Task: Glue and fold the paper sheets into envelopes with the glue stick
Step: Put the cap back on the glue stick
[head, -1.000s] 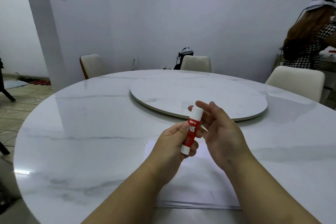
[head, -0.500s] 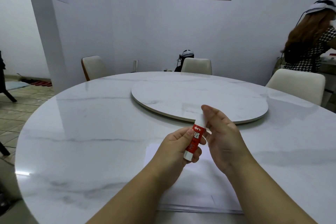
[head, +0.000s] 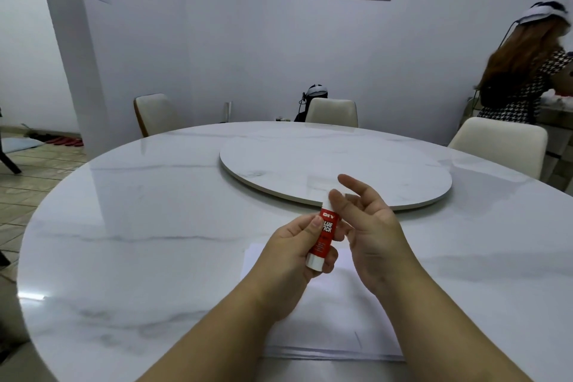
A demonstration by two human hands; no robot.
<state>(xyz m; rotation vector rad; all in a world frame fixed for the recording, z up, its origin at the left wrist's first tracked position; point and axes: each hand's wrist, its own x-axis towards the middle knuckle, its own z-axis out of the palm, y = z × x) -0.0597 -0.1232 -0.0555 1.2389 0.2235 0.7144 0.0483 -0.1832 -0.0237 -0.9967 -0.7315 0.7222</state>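
Left hand (head: 297, 248) gripped the red-and-white plastic glue stick (head: 324, 234), a slim cylinder tilted up above the stack of white paper sheets (head: 335, 319). Right hand (head: 369, 226) pinched its white cap end with the thumb, other fingers loosely extended. Sheets lay flat on the glossy round white marble table (head: 155, 226), near the raised marble turntable disc (head: 341, 161).
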